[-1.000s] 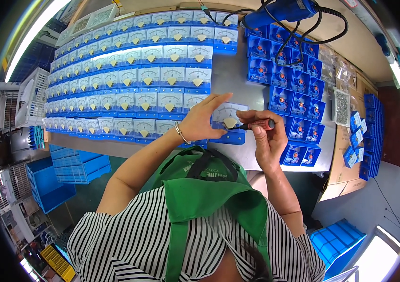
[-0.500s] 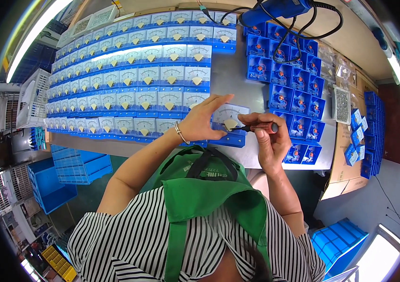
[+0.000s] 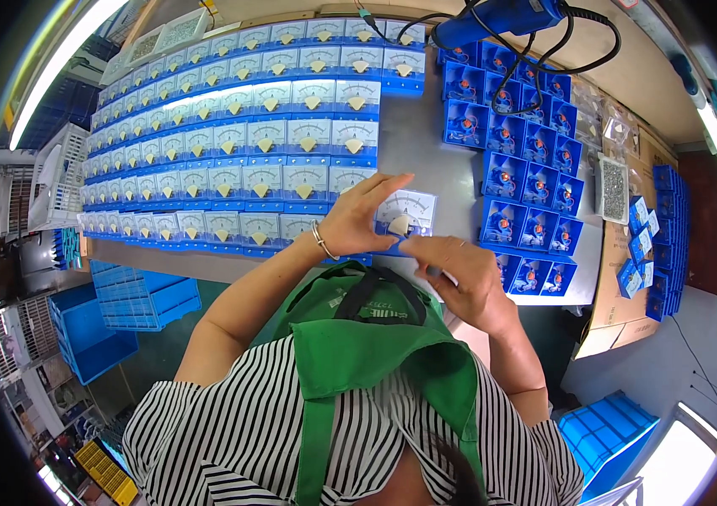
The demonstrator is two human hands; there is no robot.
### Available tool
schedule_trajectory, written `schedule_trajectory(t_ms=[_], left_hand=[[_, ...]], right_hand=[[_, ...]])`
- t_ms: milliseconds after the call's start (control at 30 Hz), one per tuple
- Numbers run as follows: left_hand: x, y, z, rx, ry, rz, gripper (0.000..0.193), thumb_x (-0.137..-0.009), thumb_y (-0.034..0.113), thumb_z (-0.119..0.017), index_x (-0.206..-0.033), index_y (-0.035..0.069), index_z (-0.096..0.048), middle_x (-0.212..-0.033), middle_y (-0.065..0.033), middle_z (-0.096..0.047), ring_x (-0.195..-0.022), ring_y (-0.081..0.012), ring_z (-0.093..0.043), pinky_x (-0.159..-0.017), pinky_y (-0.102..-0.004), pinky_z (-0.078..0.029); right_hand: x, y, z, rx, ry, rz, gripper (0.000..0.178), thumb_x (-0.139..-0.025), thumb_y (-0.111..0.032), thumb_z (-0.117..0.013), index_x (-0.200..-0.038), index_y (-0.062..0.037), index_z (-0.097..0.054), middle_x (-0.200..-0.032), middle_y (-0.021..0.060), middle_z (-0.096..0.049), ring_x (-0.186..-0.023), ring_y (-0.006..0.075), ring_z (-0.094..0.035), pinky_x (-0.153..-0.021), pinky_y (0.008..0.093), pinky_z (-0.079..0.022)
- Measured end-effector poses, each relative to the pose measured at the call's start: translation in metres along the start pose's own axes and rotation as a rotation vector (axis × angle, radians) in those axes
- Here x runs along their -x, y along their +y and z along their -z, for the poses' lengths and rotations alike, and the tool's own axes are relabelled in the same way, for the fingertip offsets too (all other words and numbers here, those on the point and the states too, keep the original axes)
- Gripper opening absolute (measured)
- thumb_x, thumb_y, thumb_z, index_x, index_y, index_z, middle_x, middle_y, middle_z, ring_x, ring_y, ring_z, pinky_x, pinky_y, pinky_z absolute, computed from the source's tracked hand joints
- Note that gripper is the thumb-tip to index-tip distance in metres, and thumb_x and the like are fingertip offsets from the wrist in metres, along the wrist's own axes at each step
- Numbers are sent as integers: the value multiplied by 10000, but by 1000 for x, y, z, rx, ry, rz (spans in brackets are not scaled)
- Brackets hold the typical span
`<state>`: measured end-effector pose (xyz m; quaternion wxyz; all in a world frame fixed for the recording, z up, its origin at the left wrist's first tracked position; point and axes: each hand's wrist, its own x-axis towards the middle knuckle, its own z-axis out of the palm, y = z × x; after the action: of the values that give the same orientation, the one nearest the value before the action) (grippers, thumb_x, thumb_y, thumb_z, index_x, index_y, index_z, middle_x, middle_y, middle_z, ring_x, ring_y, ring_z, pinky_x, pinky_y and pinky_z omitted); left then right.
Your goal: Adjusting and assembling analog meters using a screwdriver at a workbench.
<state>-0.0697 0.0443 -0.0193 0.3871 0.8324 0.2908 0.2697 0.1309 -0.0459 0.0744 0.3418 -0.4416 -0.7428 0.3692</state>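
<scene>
A panel meter [image 3: 409, 205] with a white dial, a cream fan-shaped piece and a blue base lies on the table in front of me. My left hand [image 3: 360, 221] grips its left side, thumb low and index finger stretched along the top. At the meter's lower right corner is my right hand [image 3: 468, 274], fingers curled around a screwdriver [image 3: 433, 271]. Only a dark bit of that tool shows; the hand hides the rest. Rows of similar meters [image 3: 265, 135] fill the table to the left.
Open blue housings [image 3: 506, 177] with wired parts inside stand in columns on the right. A blue power tool [image 3: 497, 24] with a black cable hangs above them. A tray of small metal parts [image 3: 611, 187] lies beyond, near more blue boxes [image 3: 668, 240]. Blue crates [image 3: 143, 295] stand lower left.
My right hand has swung down and left across the meter's lower edge, and the screwdriver's red handle has gone out of sight. The meter has shifted slightly left.
</scene>
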Motion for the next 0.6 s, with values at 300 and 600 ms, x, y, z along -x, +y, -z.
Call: schedule_trajectory(t_ms=[300, 600], left_hand=[[2, -4, 1, 75, 14, 62, 918, -587, 131, -782, -1410, 117, -377, -1204, -148, -526, -1092, -338, -528, -926, -382, -451], [1, 4, 0, 19, -10, 151, 909, -587, 159, -778, -1405, 114, -385, -1243, -132, -538, -1129, -333, -536, -960, -395, -445]], right_hand=[[-2, 8, -14, 94, 149, 49, 392, -704, 73, -693, -1079, -14, -619, -990, 144, -673, -835, 302, -671, -711, 363, -546], [-10, 29, -23, 219, 485, -42, 348, -688, -65, -829, -945, -48, -594, -758, 57, -656, -657, 153, -641, -597, 262, -520]])
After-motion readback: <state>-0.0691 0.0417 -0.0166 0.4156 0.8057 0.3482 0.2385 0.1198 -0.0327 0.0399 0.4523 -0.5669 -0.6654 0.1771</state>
